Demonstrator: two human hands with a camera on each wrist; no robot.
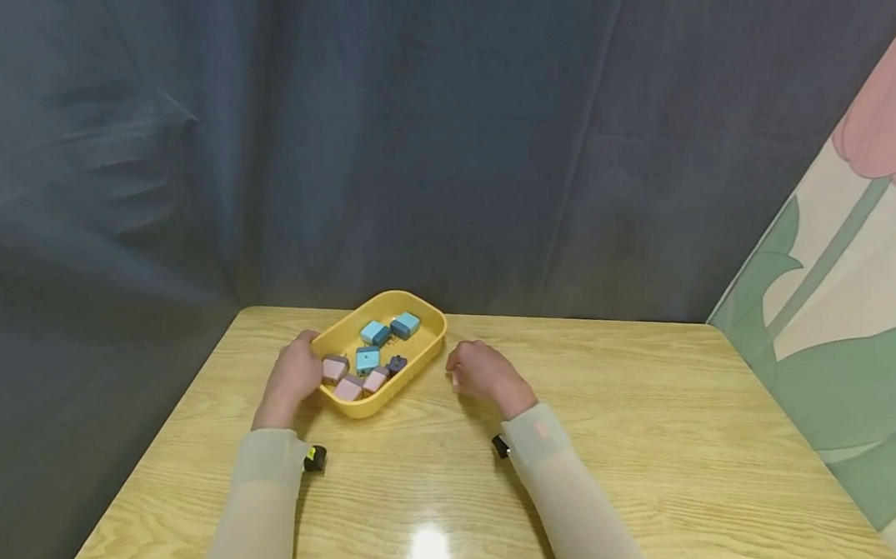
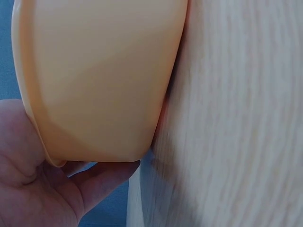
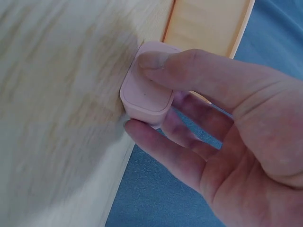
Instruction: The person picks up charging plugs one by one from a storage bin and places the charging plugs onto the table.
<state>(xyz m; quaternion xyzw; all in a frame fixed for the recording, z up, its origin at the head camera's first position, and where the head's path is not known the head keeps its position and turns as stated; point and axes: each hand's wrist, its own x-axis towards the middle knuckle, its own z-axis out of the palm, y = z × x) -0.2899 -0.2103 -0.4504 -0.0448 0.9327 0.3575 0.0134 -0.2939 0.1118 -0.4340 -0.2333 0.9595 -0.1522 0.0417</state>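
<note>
At the left end of a yellow plastic basket (image 1: 360,409), my left hand (image 1: 298,371) grips the rim. In the left wrist view the thumb side lies at the rim and the fingers reach along the outer wall (image 2: 104,94). My right hand (image 1: 485,373) is to the right of the basket, low over the table. It pinches a pink charger plug (image 3: 147,97), a rounded block, with the thumb flat on one face and the fingers behind. Inside the basket are several pink plugs (image 1: 348,389) and blue plugs (image 1: 367,360), plus a small dark piece (image 1: 397,364).
The wooden table (image 1: 650,437) extends to both sides and toward me. A dark blue curtain (image 1: 442,146) hangs right behind its back edge. At the right hangs a flower-patterned cloth (image 1: 857,362).
</note>
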